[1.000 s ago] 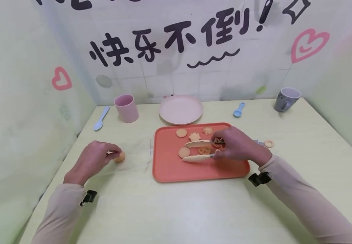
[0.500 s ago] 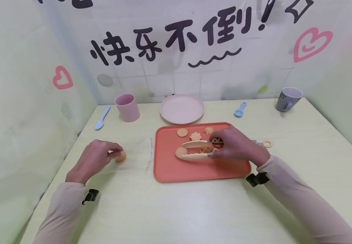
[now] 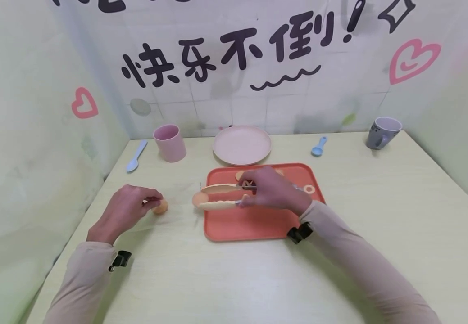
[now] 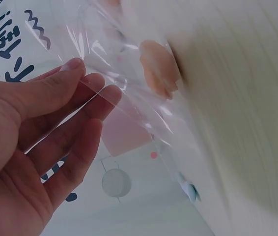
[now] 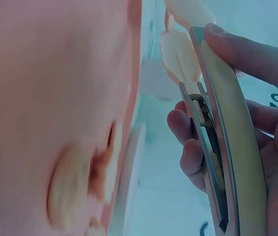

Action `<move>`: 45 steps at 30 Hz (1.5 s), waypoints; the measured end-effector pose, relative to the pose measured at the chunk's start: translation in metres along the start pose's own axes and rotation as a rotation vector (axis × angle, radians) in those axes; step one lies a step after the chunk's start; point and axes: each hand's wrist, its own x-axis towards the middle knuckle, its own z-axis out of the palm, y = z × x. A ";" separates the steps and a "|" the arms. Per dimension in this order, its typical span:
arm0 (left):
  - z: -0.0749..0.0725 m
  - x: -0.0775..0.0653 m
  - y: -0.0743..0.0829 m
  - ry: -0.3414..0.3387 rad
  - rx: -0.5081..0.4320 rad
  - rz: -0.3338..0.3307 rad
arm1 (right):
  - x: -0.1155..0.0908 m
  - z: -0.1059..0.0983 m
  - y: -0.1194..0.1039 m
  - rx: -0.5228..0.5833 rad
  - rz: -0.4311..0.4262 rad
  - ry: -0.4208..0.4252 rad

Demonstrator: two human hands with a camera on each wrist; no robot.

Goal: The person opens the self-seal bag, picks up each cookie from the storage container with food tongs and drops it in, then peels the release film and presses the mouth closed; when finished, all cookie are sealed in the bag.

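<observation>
My left hand (image 3: 123,209) pinches the edge of a clear plastic bag (image 4: 139,110) between thumb and fingertips. Inside lies a brown, rough-edged cookie (image 4: 158,69). My right hand (image 3: 270,189) grips a pair of tongs (image 3: 218,205) with cream scalloped tips and a ring (image 3: 309,189) at the far end. Between those tips a round cookie (image 3: 200,199) is held, over the left rim of the orange tray (image 3: 238,230) and beside the bag's mouth. Other cookies (image 5: 66,187) lie on the tray, partly hidden by my right hand in the head view.
Behind the tray is a pink plate (image 3: 242,146). A pink cup (image 3: 170,145) and a blue spoon (image 3: 136,156) stand at the back left. Farther right are a small blue scoop (image 3: 319,147) and a grey mug (image 3: 383,133). Walls enclose the table's back and sides.
My right hand has moved left with the tongs, which have closed on the round cookie and carried it from the tray's middle to its left rim. My left hand stays put.
</observation>
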 end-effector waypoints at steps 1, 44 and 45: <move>0.000 0.000 0.000 -0.002 0.002 -0.001 | 0.004 0.003 -0.002 0.015 0.001 -0.012; 0.000 0.005 0.007 0.010 0.000 0.041 | 0.073 0.045 -0.042 -0.157 0.041 -0.132; 0.000 0.004 0.007 0.011 0.002 0.040 | 0.073 0.045 -0.043 -0.162 0.043 -0.132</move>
